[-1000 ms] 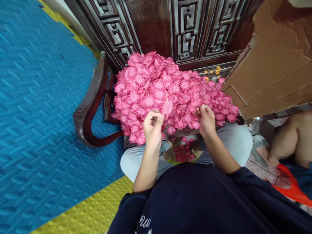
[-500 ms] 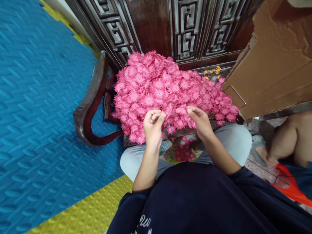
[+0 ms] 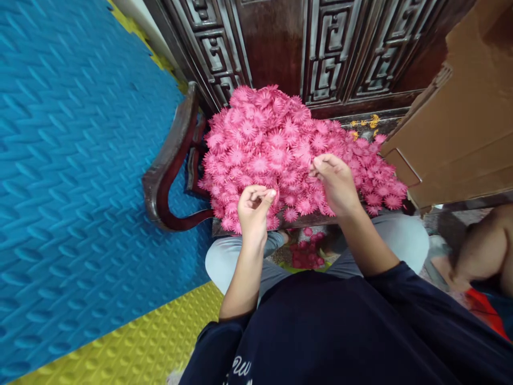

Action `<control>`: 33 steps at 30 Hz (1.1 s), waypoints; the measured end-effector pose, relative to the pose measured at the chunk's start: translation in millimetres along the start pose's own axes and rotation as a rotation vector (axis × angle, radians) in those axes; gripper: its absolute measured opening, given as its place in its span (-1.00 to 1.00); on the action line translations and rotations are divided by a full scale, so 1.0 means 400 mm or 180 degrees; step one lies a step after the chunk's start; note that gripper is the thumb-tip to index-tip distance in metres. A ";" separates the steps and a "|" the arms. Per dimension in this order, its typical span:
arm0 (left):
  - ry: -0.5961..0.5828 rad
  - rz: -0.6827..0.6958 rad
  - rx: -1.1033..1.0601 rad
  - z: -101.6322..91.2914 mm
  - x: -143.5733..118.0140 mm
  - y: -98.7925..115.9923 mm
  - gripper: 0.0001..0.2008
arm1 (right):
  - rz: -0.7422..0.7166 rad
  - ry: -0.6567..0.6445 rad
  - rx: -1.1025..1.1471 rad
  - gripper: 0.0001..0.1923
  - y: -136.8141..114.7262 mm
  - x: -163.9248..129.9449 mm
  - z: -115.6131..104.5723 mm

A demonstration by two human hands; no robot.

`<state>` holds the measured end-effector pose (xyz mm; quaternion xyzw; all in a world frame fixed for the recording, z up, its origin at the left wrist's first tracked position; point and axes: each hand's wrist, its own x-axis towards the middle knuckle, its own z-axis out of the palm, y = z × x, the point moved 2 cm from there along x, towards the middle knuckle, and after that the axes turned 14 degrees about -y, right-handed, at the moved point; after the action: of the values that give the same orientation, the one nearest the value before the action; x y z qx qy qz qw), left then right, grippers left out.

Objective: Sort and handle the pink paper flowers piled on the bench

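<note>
a person in a dark top is sitting at a dark carved wooden seat (image 3: 172, 160), looking down on a big heap of pink flower heads (image 3: 276, 144) that is covering most of the seat up to its backrest. the left hand (image 3: 253, 209) is hovering at the heap's front edge, fingers curled narrow; whether it is holding a flower, i cannot tell. the right hand (image 3: 336, 182) is resting on the heap near its middle, fingertips pinching a pink flower. a cardboard box (image 3: 460, 128) is standing at the seat's right end. blue foam mats (image 3: 72, 160) are lying to the left.
</note>
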<state>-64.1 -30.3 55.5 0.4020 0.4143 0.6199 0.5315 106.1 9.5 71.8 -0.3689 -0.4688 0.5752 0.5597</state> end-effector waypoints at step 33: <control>-0.0303 -0.0235 0.0031 0.044 -0.005 -0.060 -0.73 | 0.0123 -0.0225 -0.0497 -0.85 0.094 -0.091 0.039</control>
<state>-39.5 -28.4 38.6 0.4181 0.4061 0.5780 0.5711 83.8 -26.0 36.6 -0.3998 -0.5245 0.5603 0.5011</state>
